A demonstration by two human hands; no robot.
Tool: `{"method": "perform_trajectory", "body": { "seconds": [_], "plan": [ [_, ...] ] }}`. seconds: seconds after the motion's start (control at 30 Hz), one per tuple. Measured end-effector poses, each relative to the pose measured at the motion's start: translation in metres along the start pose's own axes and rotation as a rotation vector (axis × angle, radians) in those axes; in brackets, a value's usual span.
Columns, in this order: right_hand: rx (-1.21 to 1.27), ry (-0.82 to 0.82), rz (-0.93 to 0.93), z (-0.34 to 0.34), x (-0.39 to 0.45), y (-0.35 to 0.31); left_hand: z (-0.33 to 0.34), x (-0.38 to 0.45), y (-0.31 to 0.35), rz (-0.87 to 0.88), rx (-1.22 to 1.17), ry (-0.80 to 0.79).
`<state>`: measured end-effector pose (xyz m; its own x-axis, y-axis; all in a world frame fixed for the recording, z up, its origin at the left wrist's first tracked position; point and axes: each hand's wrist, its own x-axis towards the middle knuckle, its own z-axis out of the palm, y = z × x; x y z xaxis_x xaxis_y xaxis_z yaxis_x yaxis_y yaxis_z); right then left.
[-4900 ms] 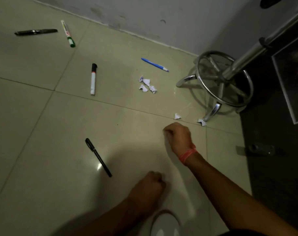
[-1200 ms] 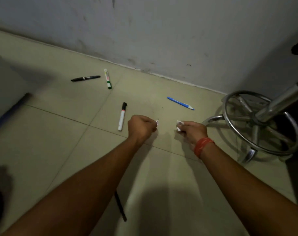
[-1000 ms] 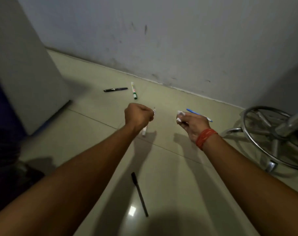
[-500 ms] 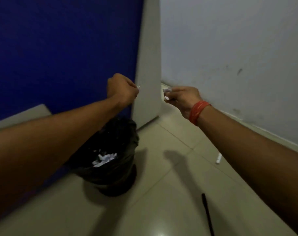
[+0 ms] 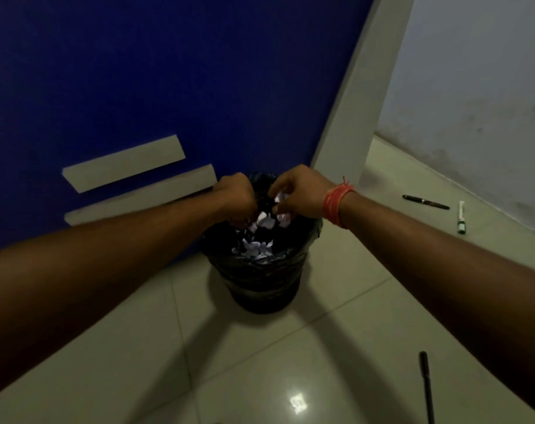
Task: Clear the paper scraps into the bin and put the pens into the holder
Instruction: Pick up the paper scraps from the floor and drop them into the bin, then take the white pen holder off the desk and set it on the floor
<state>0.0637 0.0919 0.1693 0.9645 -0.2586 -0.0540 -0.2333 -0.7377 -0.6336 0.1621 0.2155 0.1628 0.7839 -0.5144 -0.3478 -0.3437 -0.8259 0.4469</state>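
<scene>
Head view: both hands are over the black-lined bin (image 5: pixel 260 270), the right hand (image 5: pixel 300 194) loosely pinching paper scraps (image 5: pixel 280 198), the left hand (image 5: pixel 235 197) curled, contents indiscernible. The step in hand is scrap disposal. Next, pens remain: black pen (image 5: pixel 425 201), green marker (image 5: pixel 461 217), second black pen (image 5: pixel 425 384); no holder is visible.

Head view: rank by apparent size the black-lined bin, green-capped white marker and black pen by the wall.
1. Black-lined bin, clearly largest.
2. Black pen and green-capped white marker: similar length, unranked.
</scene>
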Motion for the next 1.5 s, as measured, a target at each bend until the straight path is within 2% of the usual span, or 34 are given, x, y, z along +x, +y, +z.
{"method": "perform_trajectory", "body": {
  "seconds": [0.13,0.27,0.37,0.47,0.57,0.73,0.9,0.97,1.17,1.33,1.5],
  "plan": [
    [0.121,-0.016,0.061,0.001,-0.004,0.008,-0.002,0.003,0.004,-0.056,0.015,-0.098],
    [0.331,-0.008,0.118,-0.004,-0.002,0.02,-0.005,0.013,0.009,-0.054,0.025,-0.079],
    [0.442,0.015,0.132,-0.006,-0.003,0.028,-0.007,0.021,0.018,-0.02,-0.015,-0.008],
    [0.548,0.146,0.162,-0.015,-0.002,0.036,-0.009,0.027,0.036,0.036,-0.111,0.114],
    [0.641,0.313,0.196,-0.033,-0.001,0.049,0.0,0.033,0.058,0.187,-0.305,0.25],
    [0.716,0.52,0.209,-0.055,-0.007,0.089,0.044,0.048,0.099,0.449,-0.603,0.249],
    [0.668,0.708,0.217,-0.09,-0.011,0.122,0.06,0.067,0.156,0.557,-0.733,0.226],
    [0.656,0.768,0.232,-0.114,-0.015,0.117,0.047,0.065,0.177,0.539,-0.776,0.244],
    [0.742,0.883,0.301,-0.229,-0.039,0.051,-0.049,0.019,0.255,0.428,-0.951,0.239],
    [0.767,0.882,0.333,-0.34,-0.057,-0.037,-0.144,-0.065,0.313,0.292,-1.039,0.137],
    [0.778,0.819,0.334,-0.449,-0.051,-0.138,-0.254,-0.128,0.357,0.216,-1.072,0.131]
  ]
}}
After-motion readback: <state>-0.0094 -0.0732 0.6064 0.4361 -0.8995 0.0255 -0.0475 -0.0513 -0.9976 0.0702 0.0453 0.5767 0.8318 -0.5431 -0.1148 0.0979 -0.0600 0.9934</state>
